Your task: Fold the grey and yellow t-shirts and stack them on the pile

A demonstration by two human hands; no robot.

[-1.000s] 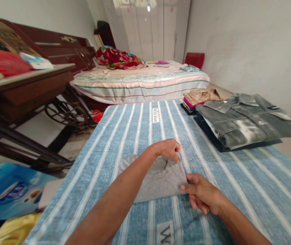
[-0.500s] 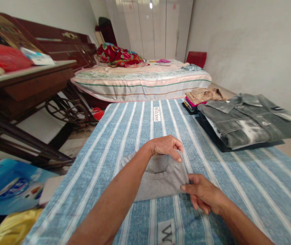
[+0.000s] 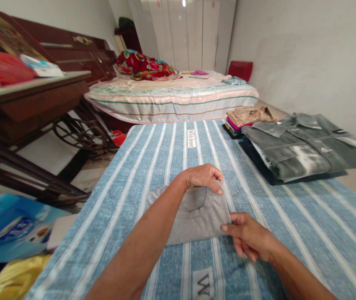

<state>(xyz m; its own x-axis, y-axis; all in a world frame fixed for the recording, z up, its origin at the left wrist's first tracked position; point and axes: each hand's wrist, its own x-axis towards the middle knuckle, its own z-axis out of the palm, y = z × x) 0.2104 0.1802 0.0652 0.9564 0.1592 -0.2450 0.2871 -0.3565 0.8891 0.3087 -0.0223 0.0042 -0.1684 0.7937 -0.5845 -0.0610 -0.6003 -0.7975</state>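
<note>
A grey folded shirt (image 3: 193, 225) lies on the blue striped cloth (image 3: 162, 162), its round neckline facing up. My left hand (image 3: 204, 177) reaches across it and pinches its far right corner by the collar. At the shirt's near right corner, my right hand (image 3: 246, 235) grips the edge between thumb and forefinger, the other fingers curled below. My left forearm hides part of the shirt's left side.
On the right lie a folded grey-green denim jacket (image 3: 309, 146) over dark garments and a small pile of folded clothes (image 3: 243, 118). A sewing machine table (image 3: 40, 91) and a blue package (image 3: 18, 229) stand left. A bed (image 3: 171, 96) is beyond.
Both hands keep their hold on the shirt's right side, almost unmoved. The collar opening looks slightly shifted, and the camera view has moved a little.
</note>
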